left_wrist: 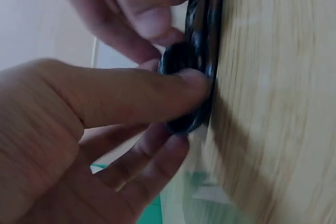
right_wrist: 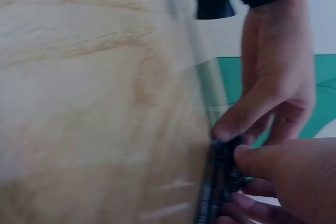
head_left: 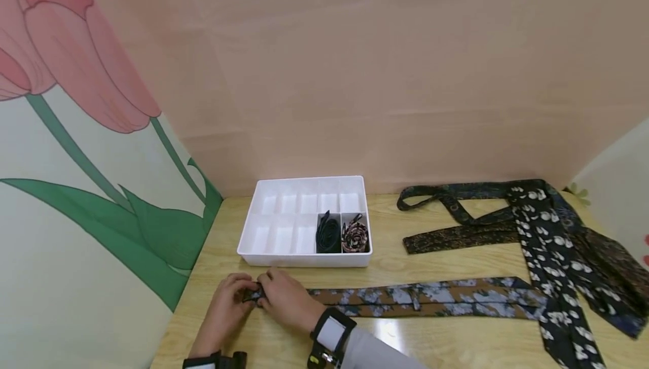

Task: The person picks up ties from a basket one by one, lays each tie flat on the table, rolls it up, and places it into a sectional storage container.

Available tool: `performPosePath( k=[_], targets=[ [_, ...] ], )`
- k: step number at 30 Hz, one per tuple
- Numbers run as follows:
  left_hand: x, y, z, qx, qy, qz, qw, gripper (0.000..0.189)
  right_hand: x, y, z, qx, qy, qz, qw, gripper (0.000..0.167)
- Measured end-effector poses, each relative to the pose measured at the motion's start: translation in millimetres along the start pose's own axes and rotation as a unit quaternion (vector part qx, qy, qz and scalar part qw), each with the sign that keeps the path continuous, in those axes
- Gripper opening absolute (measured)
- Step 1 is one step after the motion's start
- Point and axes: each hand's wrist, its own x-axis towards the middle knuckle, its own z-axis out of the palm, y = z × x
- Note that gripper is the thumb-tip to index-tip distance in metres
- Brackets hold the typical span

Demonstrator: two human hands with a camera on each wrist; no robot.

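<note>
A brown necktie (head_left: 436,298) with blue-grey flowers lies lengthwise along the table, and its left end is curled into a small roll (left_wrist: 178,59). My left hand (head_left: 228,304) pinches this roll, the thumb on its near side in the left wrist view. From the other side my right hand (head_left: 286,298) holds the same end, its thumb against the fabric in the right wrist view. Fingers partly hide the roll. The tie's right end meets a black necktie with white flowers (head_left: 550,256).
Behind the hands stands a white divided box (head_left: 304,260). A dark green rolled tie (head_left: 328,236) and a patterned rolled tie (head_left: 355,236) sit in its two front right compartments. A dark brown patterned tie (head_left: 461,238) and other dark ties lie overlapping on the table's right.
</note>
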Motion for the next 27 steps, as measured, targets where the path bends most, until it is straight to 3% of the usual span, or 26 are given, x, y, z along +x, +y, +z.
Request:
performPosePath(
  k=[7,15,17,21,24,27],
  targets=[
    [-1.4,-1.6,-2.2,-0.013,-0.014,0.015,0.9997,0.040,2.6,0,13,-0.010,0.036,0.020,0.9991,0.028],
    [-2.0,5.4,-0.7,-0.084,-0.004,-0.001,0.9965,0.031,-2.3,2,17,0.011,0.041,0.026,0.9987,0.029],
    [-1.0,7.4,1.2,-0.084,0.002,0.013,0.9963,0.030,-3.3,3,15,0.021,0.036,0.031,0.9987,0.031],
    [0.5,10.6,4.6,-0.044,0.006,0.059,0.9973,0.031,-4.9,6,10,0.067,0.012,0.045,0.9967,0.040],
    [1.4,12.6,6.5,-0.029,-0.014,0.064,0.9974,0.029,-6.3,8,8,0.091,0.009,0.049,0.9946,0.040],
    [2.4,13.6,7.4,-0.067,-0.043,0.050,0.9956,0.034,-8.9,11,8,0.071,0.014,0.058,0.9957,0.033]
  ],
)
